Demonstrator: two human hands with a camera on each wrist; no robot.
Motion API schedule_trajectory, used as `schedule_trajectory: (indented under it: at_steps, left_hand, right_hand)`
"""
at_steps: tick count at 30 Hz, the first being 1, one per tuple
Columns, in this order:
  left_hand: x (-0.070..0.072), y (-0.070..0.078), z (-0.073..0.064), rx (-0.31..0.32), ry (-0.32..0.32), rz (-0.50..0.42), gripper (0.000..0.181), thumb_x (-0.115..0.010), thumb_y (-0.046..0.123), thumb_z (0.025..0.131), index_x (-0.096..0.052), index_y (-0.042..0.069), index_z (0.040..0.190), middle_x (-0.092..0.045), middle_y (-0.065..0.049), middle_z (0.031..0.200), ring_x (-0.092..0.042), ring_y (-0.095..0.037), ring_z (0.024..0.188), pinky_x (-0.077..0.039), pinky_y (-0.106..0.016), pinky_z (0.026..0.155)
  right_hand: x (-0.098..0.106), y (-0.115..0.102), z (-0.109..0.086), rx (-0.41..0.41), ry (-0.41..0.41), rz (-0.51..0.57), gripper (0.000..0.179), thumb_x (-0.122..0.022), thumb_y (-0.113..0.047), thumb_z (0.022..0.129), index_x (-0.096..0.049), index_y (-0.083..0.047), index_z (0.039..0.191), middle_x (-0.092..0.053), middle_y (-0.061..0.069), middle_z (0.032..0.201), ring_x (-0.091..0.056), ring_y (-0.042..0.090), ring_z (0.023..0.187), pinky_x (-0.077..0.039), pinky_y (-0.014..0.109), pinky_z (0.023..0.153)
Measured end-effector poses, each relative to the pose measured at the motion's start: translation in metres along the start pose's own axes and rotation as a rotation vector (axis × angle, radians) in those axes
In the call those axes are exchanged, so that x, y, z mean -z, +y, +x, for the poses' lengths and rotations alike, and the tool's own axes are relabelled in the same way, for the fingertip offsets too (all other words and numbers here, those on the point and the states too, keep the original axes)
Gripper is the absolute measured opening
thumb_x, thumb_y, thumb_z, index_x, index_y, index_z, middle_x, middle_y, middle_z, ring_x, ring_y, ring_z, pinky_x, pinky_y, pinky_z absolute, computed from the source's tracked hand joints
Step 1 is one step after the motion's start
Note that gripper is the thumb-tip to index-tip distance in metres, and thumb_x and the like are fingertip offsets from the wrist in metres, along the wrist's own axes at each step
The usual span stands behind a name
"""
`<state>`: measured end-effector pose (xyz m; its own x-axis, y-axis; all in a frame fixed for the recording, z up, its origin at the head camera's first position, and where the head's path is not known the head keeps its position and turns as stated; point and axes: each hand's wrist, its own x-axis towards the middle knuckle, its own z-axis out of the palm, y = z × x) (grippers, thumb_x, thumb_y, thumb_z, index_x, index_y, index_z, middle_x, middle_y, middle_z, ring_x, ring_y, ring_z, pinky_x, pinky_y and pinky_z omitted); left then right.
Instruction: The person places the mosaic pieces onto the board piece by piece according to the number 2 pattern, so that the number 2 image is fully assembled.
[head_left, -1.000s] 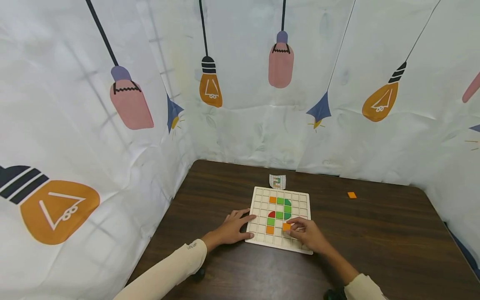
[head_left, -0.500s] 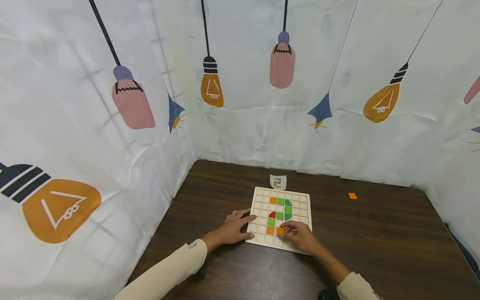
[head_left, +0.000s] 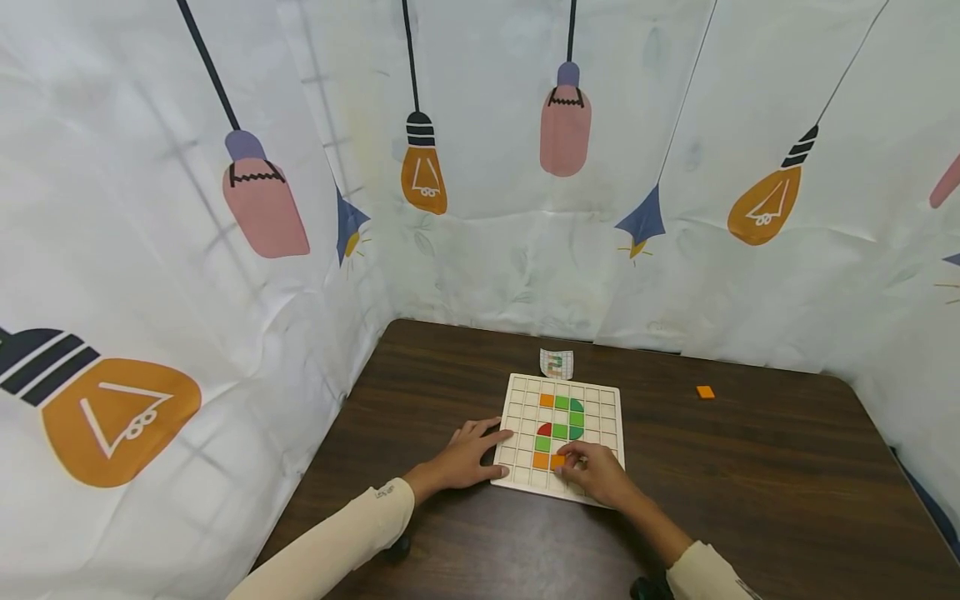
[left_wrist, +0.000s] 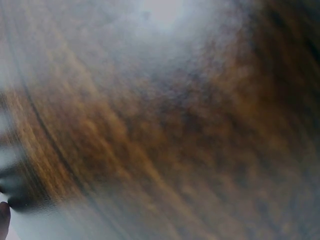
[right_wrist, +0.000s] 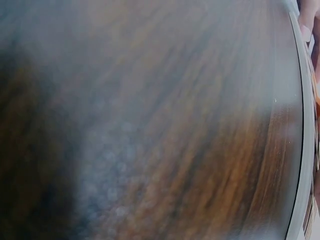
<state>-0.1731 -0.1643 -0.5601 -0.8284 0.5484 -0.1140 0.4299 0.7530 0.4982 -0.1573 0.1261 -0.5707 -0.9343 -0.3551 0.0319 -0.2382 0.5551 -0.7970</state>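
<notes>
A cream grid board (head_left: 603,410) lies on the dark table, with green, orange and red pieces set in its cells. In the head view my left hand (head_left: 468,456) rests at the board's left edge, fingers spread, thumb and fingertips over the rim. My right hand (head_left: 596,473) pinches an orange square tile (head_left: 557,462) between thumb and fingers. That tile is right beside another orange square (head_left: 540,460) in the lower rows. The right wrist view catches only the board's edge (right_wrist: 305,150) and part of the fingers; the left wrist view is mostly blurred tabletop.
Behind the board lies a small paper card (head_left: 556,364) printed with a coloured grid pattern. One loose orange square (head_left: 705,392) sits on the table (head_left: 780,475) at the back right. A white curtain (head_left: 487,275) printed with lamps hangs along the table's back and left sides.
My right hand has moved left with the orange tile, bringing it over beside the other orange square. The left hand has stayed at the board's edge.
</notes>
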Motion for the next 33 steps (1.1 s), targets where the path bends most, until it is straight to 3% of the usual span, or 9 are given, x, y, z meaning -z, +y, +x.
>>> schedule_trajectory:
  at_steps: [10,33]
  left_hand:
    - [0.0000,0.0002,0.0001,0.005,0.002,-0.002,0.066,-0.064,0.052,0.095,-0.044,0.028,0.153,-0.029,-0.007,0.164,-0.033,-0.032,0.141,-0.032,-0.058,0.109]
    - [0.0005,0.0022,0.0005,0.003,0.010,0.010,0.065,-0.066,0.051,0.094,-0.045,0.028,0.152,-0.030,-0.009,0.163,-0.034,-0.033,0.139,-0.033,-0.058,0.107]
  right_hand:
    - [-0.0002,-0.0012,-0.0001,0.032,0.002,-0.066,0.016,-0.080,-0.013,0.085,-0.073,-0.008,0.099,-0.059,-0.011,0.074,-0.047,0.001,0.062,-0.041,0.020,0.058]
    - [0.0003,-0.0021,-0.0005,0.049,0.012,-0.098,0.014,-0.080,-0.015,0.086,-0.076,-0.012,0.099,-0.056,-0.011,0.074,-0.045,0.002,0.063,-0.038,0.020,0.057]
